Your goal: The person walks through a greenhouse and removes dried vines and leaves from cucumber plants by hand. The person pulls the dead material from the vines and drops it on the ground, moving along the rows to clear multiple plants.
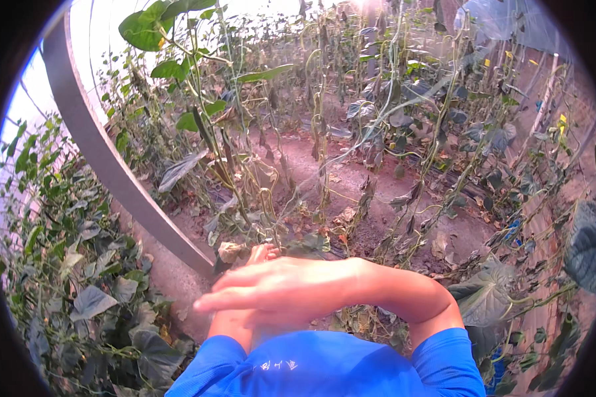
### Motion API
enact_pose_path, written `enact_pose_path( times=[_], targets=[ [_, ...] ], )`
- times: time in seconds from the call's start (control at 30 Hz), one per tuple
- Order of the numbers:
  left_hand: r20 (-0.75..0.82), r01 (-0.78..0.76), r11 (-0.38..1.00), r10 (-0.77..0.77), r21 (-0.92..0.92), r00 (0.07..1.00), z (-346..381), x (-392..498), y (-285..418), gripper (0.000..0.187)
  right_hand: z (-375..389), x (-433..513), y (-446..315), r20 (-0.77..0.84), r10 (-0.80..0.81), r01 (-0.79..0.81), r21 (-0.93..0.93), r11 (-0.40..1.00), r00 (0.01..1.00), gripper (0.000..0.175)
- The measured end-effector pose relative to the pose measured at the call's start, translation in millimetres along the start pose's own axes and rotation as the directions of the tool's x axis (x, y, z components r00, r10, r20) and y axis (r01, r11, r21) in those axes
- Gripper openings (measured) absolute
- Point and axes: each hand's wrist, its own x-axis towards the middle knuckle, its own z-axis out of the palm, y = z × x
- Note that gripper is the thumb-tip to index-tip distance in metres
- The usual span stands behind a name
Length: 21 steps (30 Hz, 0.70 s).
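Observation:
My right forearm crosses in front of my chest, and my right hand [278, 285] points left, blurred by motion. Its fingers are a little apart with nothing seen in them. Beyond it, partly covered by that arm, my left hand [264, 252] reaches out to the foot of a climbing vine [228, 173], which looks like a cucumber plant. The fingers there are curled; whether they grip a stem is hidden. A dry, crumpled leaf [231, 251] is just left of those fingers. Green leaves [308, 244] lie to their right.
A curved grey greenhouse arch post [114, 164] rises at my left beside a bare soil path [166, 278]. Leafy vines [89, 302] crowd the left edge. Withered vines [323, 124] on strings stand ahead. A broad leaf [489, 293] hangs near my right elbow.

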Motion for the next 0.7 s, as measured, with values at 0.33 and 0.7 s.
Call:
enact_pose_path(
  times=[0.33, 0.7],
  targets=[
    [0.730, -0.731, -0.045, 0.130, 0.681, 0.671, -8, -115, -53, 0.067, -89, -20, 182, -0.320, 0.826, -0.852, -0.417, 0.317, 0.464, 0.026],
    [0.450, -0.473, 0.460, 0.168, 0.751, 0.877, -72, -126, -73, 0.032, 34, 10, 342, -0.762, 0.620, -0.953, 0.009, 0.303, 0.190, 0.058]
  ],
)
